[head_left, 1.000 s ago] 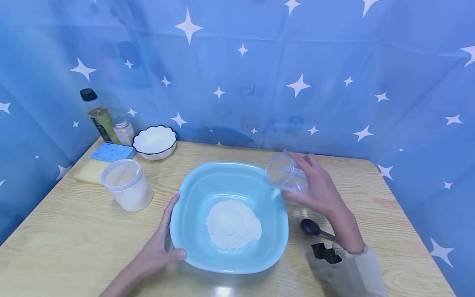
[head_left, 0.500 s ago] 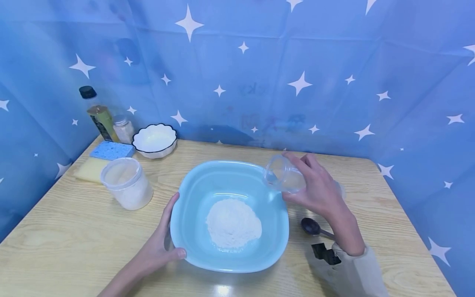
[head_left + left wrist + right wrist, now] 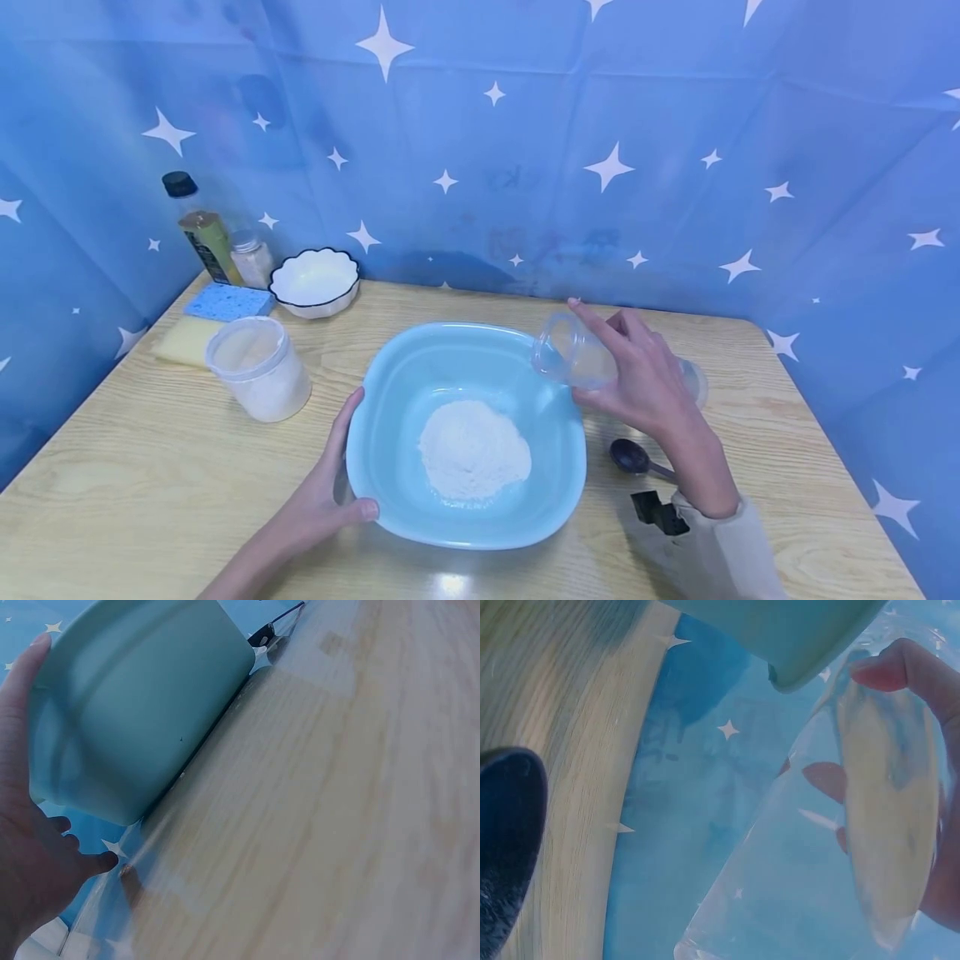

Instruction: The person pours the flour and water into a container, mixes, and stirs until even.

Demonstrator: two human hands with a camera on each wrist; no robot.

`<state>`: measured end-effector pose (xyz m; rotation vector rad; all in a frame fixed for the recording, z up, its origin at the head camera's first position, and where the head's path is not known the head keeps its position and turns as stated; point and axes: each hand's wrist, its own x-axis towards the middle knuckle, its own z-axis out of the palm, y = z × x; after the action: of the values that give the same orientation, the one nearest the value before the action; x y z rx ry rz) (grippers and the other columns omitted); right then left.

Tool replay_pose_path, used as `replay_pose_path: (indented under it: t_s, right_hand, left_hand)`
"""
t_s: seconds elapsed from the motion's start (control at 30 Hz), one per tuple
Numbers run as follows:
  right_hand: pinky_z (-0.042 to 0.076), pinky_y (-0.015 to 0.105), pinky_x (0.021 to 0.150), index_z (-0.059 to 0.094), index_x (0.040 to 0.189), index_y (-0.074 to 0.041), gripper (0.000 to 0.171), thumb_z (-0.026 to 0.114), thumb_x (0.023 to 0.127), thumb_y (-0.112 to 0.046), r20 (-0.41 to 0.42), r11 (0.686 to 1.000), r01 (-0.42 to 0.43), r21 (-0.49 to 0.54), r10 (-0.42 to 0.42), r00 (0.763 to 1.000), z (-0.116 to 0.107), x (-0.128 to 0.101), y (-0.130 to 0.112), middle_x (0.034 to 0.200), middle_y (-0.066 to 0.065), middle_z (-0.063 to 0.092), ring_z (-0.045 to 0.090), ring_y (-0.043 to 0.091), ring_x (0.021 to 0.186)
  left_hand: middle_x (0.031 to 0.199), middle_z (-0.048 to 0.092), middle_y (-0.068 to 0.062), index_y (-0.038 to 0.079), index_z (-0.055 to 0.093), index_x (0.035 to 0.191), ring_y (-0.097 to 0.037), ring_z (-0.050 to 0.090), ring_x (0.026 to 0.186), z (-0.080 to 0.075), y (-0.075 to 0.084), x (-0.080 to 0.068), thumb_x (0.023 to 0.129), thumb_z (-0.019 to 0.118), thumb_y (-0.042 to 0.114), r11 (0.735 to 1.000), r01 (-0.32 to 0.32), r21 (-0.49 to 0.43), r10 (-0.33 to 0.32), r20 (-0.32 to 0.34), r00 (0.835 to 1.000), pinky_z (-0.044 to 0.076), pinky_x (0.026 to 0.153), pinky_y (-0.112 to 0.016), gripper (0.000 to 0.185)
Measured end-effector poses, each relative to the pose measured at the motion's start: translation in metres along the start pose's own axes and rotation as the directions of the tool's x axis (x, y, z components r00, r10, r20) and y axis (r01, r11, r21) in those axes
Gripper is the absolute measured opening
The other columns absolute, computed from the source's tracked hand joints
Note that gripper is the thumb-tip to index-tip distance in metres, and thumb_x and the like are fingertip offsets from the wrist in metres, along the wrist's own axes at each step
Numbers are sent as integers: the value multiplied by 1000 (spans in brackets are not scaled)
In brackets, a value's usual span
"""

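Observation:
A light blue basin (image 3: 465, 533) stands on the table with a mound of white powder (image 3: 474, 450) on its floor. My left hand (image 3: 322, 487) holds the basin's left side, thumb at the rim. In the left wrist view, one long digit reaches up the basin's outer wall (image 3: 135, 712). My right hand (image 3: 641, 379) grips a clear cup (image 3: 573, 354) tipped on its side, its mouth over the basin's right rim. Through the cup's clear wall (image 3: 765, 900) in the right wrist view, the fingers behind it show. Liquid shows in the cup.
A dark spoon (image 3: 630, 457) lies right of the basin, beneath my right forearm. To the left stands an open tub of white powder (image 3: 266, 383). Behind it are a yellow sponge (image 3: 183, 340), a blue sponge (image 3: 228, 302), a scalloped bowl (image 3: 315, 283), an oil bottle (image 3: 206, 237) and a small jar (image 3: 253, 262).
The cup has tipped further toward the basin, so its base now shows right of my right hand. My right index finger has lifted slightly. The left hand and basin hold still.

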<state>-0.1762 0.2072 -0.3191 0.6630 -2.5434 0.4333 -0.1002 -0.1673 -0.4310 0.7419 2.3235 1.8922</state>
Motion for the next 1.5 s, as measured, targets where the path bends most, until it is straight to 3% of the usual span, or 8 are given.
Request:
replay_pose_path:
  t_s: [0.57,1.5]
  right_hand:
    - [34,33,58,43,141,-26,97,82,51,-28,-18,999,36,-2,-36,999,-2,1,1,84,4,44,40,18,68]
    - [35,33,58,44,140,-27,98,83,50,-26,-20,999,53,-13,-53,998,-1,1,-1,86,5,45,42,19,69]
  left_hand:
    - [155,-3,3,27,-4,150,-30,4,139,-1,0,0,76,74,37,1000,-4,2,4,0,1000,5,100,-69,107]
    - [155,-3,3,27,-5,150,-34,5,138,-1,0,0,76,74,35,1000,8,-10,-8,4,1000,5,100,-68,108]
